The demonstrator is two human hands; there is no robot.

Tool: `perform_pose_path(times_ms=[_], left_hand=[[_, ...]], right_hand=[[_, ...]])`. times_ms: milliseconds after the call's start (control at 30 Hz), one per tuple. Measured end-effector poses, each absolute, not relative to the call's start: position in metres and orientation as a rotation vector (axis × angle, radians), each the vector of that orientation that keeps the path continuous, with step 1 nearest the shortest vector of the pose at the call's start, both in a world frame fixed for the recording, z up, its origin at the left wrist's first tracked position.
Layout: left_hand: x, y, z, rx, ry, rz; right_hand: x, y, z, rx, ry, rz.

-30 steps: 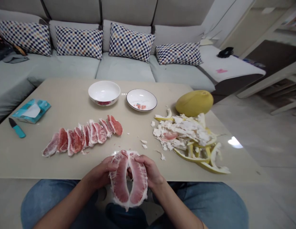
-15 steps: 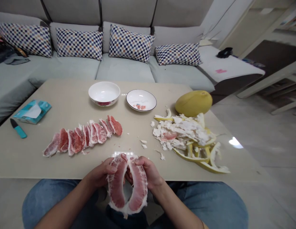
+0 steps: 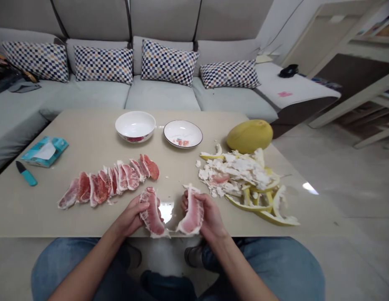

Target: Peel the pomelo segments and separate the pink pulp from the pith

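Note:
My left hand (image 3: 133,215) is closed around a pink pomelo segment (image 3: 152,214) with white membrane on it. In my right hand (image 3: 210,215) is a second pomelo segment (image 3: 193,213), gripped between thumb and fingers. Both pieces hang over the table's front edge, apart at the top, their lower tips close together; whether a thin strand still links them I cannot tell. Beyond my left hand a row of peeled pomelo segments (image 3: 109,180) leans across the table. To the right of my right hand lies a heap of white pith (image 3: 233,171) and yellow peel (image 3: 269,209).
A whole yellow pomelo (image 3: 250,136) sits behind the pith. Farther back stand a white bowl (image 3: 135,123) and a shallow plate (image 3: 183,131) with small pink bits. At left lie a tissue pack (image 3: 45,152) and a teal-handled knife (image 3: 26,174). A sofa (image 3: 163,94) borders the table's far side.
The pomelo piece that both hands held together has been pulled apart into two segments, one in each hand. My hands have moved away from each other and slightly up.

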State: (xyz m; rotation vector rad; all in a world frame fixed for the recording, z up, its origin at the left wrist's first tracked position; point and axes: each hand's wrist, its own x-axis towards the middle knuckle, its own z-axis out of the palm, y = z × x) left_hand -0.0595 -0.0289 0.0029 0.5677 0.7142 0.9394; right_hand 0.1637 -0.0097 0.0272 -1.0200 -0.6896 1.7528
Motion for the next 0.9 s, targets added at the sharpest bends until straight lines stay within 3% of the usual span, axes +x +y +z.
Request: perform_pose_path(times_ms=[133,300,433,533,800,900], left_hand=[[-0.064,-0.027,0.011,0.650,0.825,0.964],[-0.065,-0.026,0.035,1.507,1.272,0.846],[-0.076,-0.026,0.051,1.834,1.299,0.779],[-0.087,-0.028,0.055,1.792,1.395,0.860],[-0.131,-0.010,0.067,1.400,1.794,1.557],[-0.153,0.015,0.077,1.400,1.983,1.626]], right_hand=[[0.185,-0.004,0.025,-1.097,-0.522,1.604],[0.179,-0.009,0.019,-1.159,-0.514,1.469],[0.167,-0.011,0.019,-1.214,-0.592,1.376],[0.161,-0.009,0.022,-1.295,-0.774,1.254],[0.147,-0.008,0.031,-1.441,-1.256,1.047],[0.148,-0.010,0.029,-1.439,-1.428,0.914]])
